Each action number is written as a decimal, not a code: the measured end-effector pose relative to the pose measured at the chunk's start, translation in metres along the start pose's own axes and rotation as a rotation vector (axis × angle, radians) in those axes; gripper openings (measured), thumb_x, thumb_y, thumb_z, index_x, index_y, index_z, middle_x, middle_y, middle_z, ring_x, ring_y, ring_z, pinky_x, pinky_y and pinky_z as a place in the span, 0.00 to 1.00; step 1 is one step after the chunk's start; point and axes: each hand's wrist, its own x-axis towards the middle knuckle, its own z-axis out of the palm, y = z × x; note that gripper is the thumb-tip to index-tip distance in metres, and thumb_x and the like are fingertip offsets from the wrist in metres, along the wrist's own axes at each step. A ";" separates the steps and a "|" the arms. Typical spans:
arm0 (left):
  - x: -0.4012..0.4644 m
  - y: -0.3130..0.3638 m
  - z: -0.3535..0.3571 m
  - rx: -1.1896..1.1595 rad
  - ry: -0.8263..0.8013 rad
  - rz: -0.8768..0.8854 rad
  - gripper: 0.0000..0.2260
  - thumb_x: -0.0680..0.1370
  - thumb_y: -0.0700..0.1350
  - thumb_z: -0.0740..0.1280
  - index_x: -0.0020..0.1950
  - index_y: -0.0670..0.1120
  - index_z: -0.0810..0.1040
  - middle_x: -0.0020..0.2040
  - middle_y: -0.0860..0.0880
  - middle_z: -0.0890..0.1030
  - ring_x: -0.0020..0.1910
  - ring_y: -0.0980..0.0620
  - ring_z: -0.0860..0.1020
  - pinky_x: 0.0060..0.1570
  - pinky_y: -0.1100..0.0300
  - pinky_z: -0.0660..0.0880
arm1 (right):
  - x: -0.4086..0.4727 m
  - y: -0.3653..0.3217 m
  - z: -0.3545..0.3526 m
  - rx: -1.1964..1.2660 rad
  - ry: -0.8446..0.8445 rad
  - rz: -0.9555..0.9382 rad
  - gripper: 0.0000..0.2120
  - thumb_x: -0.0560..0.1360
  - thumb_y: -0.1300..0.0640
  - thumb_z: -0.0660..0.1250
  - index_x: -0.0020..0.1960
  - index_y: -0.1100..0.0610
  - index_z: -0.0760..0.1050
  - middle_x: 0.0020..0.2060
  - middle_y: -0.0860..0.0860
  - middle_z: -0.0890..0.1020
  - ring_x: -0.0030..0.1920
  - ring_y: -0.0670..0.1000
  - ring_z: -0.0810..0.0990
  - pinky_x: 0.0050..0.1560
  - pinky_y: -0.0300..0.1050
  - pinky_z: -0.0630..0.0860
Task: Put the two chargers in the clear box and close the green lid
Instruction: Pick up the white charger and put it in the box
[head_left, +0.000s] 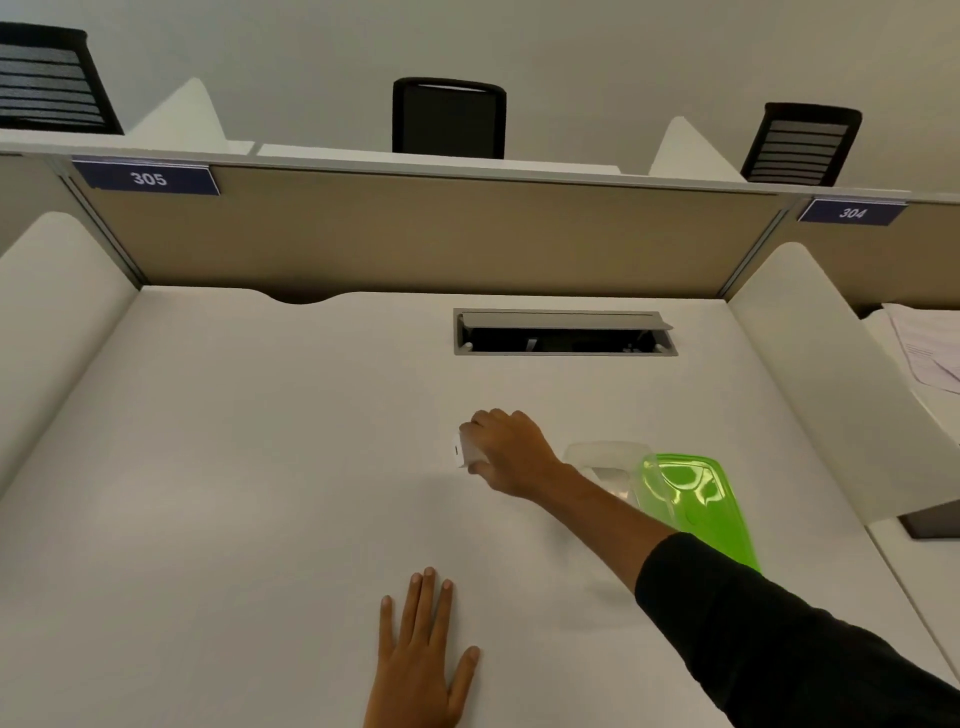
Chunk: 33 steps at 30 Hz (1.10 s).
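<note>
My right hand (506, 449) reaches across the middle of the white desk and is closed around a small white charger (464, 451), whose left end sticks out past my fingers. To the right stands the clear box (605, 456), partly hidden behind my forearm. Something white lies inside the box, but I cannot tell what it is. The green lid (698, 499) leans against the box's right side, tilted up. My left hand (418, 660) lies flat on the desk near the front edge, fingers spread, holding nothing.
A grey cable hatch (563, 332) stands open in the desk's far right part. Beige and white partitions (426, 234) wall the desk on three sides. Papers (930, 348) lie on the neighbouring desk at right. Black chairs stand beyond the far partition.
</note>
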 end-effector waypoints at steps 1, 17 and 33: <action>0.000 0.000 0.000 0.001 0.005 0.003 0.39 0.80 0.66 0.63 0.84 0.43 0.66 0.86 0.41 0.62 0.84 0.39 0.64 0.78 0.34 0.57 | -0.006 0.009 -0.005 0.001 0.027 0.023 0.23 0.76 0.45 0.73 0.66 0.54 0.77 0.59 0.50 0.81 0.56 0.56 0.80 0.51 0.53 0.77; -0.003 -0.004 0.011 0.033 0.030 0.008 0.39 0.83 0.66 0.57 0.87 0.45 0.56 0.89 0.44 0.52 0.88 0.43 0.54 0.82 0.34 0.53 | -0.149 0.100 -0.010 -0.050 -0.110 0.342 0.25 0.74 0.39 0.68 0.68 0.47 0.76 0.58 0.47 0.80 0.59 0.54 0.81 0.55 0.51 0.76; -0.005 -0.004 0.010 0.027 0.032 0.013 0.38 0.83 0.66 0.57 0.87 0.45 0.55 0.89 0.44 0.52 0.88 0.43 0.54 0.82 0.35 0.52 | -0.159 0.073 0.015 0.067 -0.399 0.286 0.21 0.61 0.44 0.77 0.50 0.52 0.83 0.49 0.49 0.85 0.49 0.55 0.84 0.49 0.48 0.81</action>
